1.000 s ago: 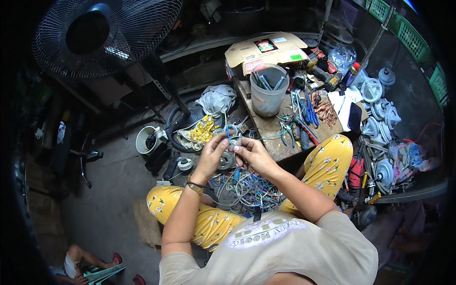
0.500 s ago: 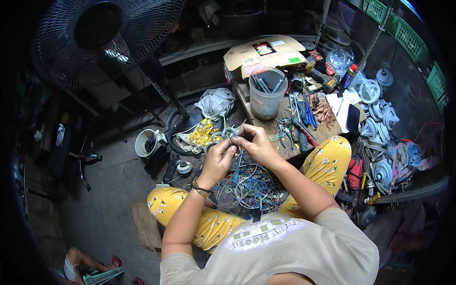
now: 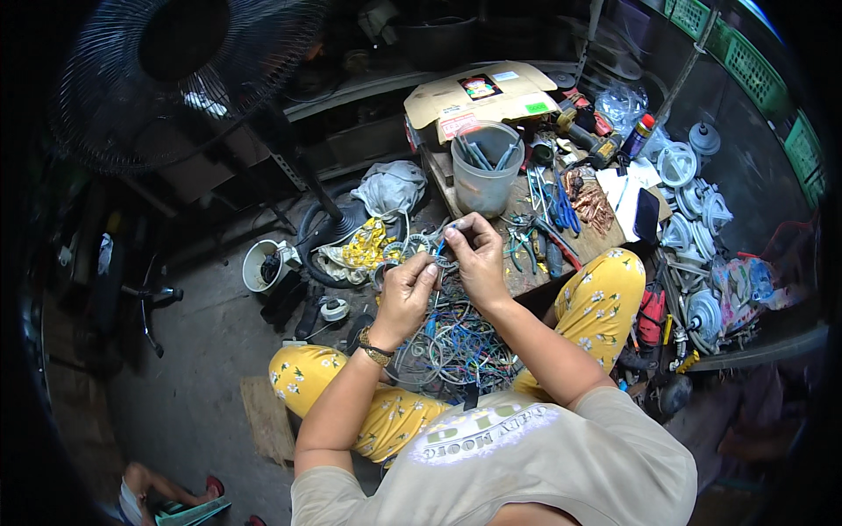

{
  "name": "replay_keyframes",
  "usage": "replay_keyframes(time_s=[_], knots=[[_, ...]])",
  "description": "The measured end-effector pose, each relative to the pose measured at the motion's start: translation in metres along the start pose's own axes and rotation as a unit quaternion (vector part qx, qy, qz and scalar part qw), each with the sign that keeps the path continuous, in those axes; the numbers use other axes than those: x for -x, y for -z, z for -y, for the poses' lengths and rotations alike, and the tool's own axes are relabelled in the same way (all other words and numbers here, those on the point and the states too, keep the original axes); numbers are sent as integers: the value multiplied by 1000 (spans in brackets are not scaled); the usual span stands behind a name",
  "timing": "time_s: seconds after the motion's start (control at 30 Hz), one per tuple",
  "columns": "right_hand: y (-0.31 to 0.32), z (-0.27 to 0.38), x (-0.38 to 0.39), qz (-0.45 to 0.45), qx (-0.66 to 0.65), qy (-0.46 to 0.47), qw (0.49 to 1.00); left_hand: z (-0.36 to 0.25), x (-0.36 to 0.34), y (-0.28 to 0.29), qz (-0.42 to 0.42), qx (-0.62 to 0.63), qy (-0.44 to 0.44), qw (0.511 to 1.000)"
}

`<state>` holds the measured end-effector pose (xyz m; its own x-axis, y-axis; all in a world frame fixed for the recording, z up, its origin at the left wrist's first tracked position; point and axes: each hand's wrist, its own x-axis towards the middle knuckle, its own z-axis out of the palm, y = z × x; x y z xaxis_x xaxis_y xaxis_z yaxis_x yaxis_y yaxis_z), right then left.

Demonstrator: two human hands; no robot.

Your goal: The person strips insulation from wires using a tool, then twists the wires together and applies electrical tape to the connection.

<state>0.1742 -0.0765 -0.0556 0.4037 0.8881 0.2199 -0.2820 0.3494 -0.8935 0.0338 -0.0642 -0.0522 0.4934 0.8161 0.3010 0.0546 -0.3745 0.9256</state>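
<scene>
My left hand [image 3: 406, 296] is closed, thumb against fingers, on a thin grey wire [image 3: 436, 298] in the middle of the view. Higher and to its right, my right hand [image 3: 476, 261] pinches a short blue wire [image 3: 442, 246], partly hidden by the fingertips. Below both hands lies a tangled pile of multicoloured wires [image 3: 456, 337]. Just beyond them are a yellow patterned cloth [image 3: 366, 245] and a wooden board [image 3: 526, 276] with pliers [image 3: 518, 248] and screwdrivers.
A plastic bucket [image 3: 483, 184] and cardboard [image 3: 468, 100] top the board, beside a drill [image 3: 601, 149]. A standing fan [image 3: 184, 70] is upper left, a white pail [image 3: 261, 266] below. White plastic parts [image 3: 688, 202] fill the right. Another person's leg [image 3: 149, 486] shows lower left.
My hands have drawn apart: the right has moved up and to the right, while the left sits lower. The blue wire shows again between them.
</scene>
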Motion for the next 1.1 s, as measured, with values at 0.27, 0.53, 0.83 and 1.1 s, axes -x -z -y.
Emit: replay_keyframes(time_s=[0.27,0.53,0.83,1.1], knots=[[149,9,-64,44,803,21,594,9,4,10,-19,-77,36,996],[197,6,-59,22,777,-85,623,-5,5,8,35,-31,84,995],[183,9,-55,-39,687,156,708,2,7,9,29,8,32,999],[61,35,8,202,283,-20,937,11,13,14,88,175,166,967]])
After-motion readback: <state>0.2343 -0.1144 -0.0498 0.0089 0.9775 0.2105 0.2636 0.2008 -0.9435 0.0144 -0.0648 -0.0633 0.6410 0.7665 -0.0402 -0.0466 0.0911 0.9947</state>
